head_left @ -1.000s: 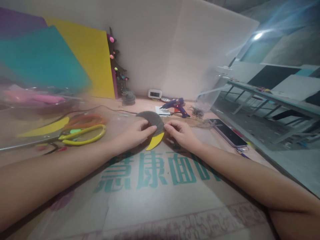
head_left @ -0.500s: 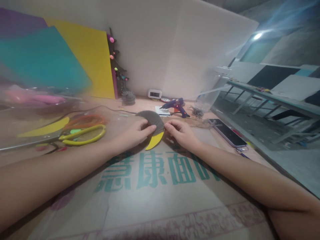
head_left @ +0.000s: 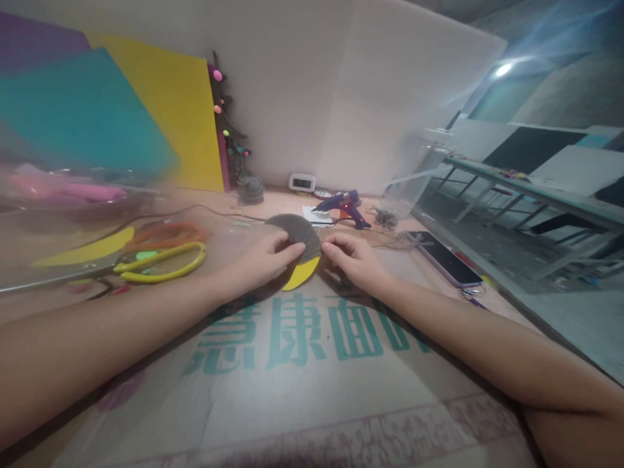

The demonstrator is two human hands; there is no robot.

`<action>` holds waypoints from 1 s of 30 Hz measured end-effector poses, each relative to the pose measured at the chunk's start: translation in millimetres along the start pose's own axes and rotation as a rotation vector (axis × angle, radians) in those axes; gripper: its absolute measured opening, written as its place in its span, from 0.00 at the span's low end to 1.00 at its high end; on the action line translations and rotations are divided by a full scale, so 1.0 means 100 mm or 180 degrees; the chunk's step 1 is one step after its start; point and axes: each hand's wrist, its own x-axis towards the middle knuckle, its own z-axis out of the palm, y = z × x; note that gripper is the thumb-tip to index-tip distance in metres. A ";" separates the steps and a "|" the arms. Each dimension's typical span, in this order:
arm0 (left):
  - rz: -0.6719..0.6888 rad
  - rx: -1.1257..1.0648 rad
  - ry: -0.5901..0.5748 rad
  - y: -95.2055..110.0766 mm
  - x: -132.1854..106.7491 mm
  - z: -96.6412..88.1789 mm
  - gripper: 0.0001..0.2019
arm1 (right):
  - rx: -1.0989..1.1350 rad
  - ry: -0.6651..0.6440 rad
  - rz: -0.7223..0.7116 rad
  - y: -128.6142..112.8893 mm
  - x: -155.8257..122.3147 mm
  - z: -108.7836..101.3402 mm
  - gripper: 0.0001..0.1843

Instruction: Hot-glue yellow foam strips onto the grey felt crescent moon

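A yellow crescent point(head_left: 303, 273), its upper part wrapped in grey cord point(head_left: 297, 231), is held a little above the printed sheet in the middle of the table. My left hand point(head_left: 270, 257) grips it from the left, thumb lying across the cord and fingers behind. At its right edge my right hand point(head_left: 348, 257) is closed in a pinch, thumb against forefinger. Whatever is between those fingertips, perhaps the cord's end, is too small to make out. The lower tip of the crescent shows bare yellow.
Behind the hands lie a glue gun point(head_left: 344, 207) with a lit red light and a small clock point(head_left: 301, 182). A phone point(head_left: 446, 259) is at the right, near tangled cord point(head_left: 385, 218). Yellow-handled scissors point(head_left: 163, 263) and another yellow crescent point(head_left: 92, 248) lie at the left.
The crescent has tilted slightly, its lower tip swinging a little up. Both hands stay almost in the same place and keep their hold.
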 end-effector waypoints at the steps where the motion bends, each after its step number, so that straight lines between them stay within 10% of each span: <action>1: -0.0006 -0.0029 0.0004 -0.01 0.00 0.00 0.19 | -0.0009 -0.0010 -0.0004 0.00 0.00 0.00 0.11; 30: -0.0434 -0.0569 0.0002 -0.09 0.02 0.03 0.18 | -0.0877 0.0265 -0.0767 0.09 0.01 0.02 0.08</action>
